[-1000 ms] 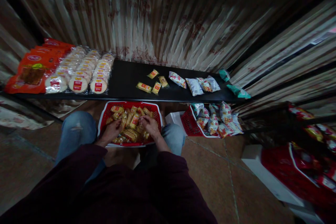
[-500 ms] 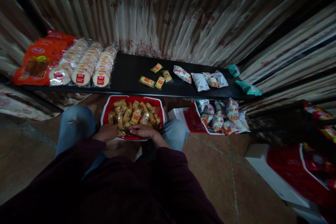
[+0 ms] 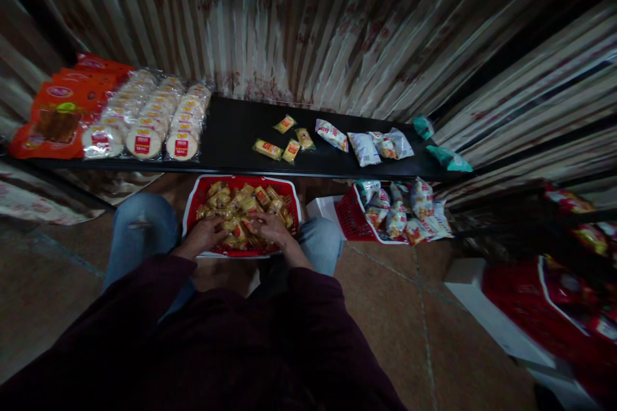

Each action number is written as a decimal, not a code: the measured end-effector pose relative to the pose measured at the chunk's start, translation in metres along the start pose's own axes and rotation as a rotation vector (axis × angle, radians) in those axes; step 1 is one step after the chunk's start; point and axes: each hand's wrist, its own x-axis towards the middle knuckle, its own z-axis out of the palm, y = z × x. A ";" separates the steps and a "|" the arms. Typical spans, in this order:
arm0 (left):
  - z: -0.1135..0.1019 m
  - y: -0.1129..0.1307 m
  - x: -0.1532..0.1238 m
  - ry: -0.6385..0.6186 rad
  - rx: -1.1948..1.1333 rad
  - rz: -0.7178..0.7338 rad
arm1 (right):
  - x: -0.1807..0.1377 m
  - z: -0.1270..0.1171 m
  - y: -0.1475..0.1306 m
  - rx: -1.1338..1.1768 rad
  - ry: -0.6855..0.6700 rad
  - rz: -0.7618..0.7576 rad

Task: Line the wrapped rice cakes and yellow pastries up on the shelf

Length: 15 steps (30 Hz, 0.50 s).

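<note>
A red basket with a white rim (image 3: 295, 196) stands between my knees, full of small yellow wrapped snack packets (image 3: 235, 201). My left hand (image 3: 206, 234) reaches over the basket's near left side, its fingers stretched onto the packets. On the right of the pile, my right hand (image 3: 274, 229) lies with fingers apart, touching packets near the middle. Some fingertips are hidden among the wrappers. Several packets of the same yellow kind (image 3: 268, 149) lie on the black shelf (image 3: 231, 135) beyond the basket.
Rows of round white crackers (image 3: 182, 144) and orange bags (image 3: 58, 119) fill the shelf's left end. White snack bags (image 3: 364, 148) and green bags (image 3: 449, 158) lie to the right. A second red basket (image 3: 351, 213) holds more bags below. Another red basket (image 3: 513, 298) stands far right.
Both hands have pushed further into the pile, and the packets under them have shifted, with the heap's surface rearranged. The view has moved slightly.
</note>
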 end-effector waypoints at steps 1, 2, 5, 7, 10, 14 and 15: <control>0.001 0.000 0.002 0.033 -0.064 -0.012 | 0.001 -0.001 0.001 -0.004 0.032 0.010; 0.002 0.001 0.004 0.070 -0.142 -0.030 | 0.002 -0.002 0.002 -0.001 0.070 0.008; 0.002 0.003 0.007 0.177 -0.394 -0.046 | 0.001 -0.006 0.003 0.043 0.119 -0.028; 0.001 0.005 0.008 0.232 -0.505 -0.026 | -0.001 -0.009 0.004 0.026 0.027 -0.025; -0.001 0.005 0.007 0.253 -0.530 -0.026 | -0.005 -0.017 0.009 -0.161 -0.079 0.084; 0.002 0.001 0.006 0.135 -0.451 -0.022 | -0.006 -0.028 0.019 -0.349 0.045 0.268; 0.004 0.000 0.006 0.106 -0.428 -0.012 | -0.007 -0.028 0.021 -0.375 0.066 0.295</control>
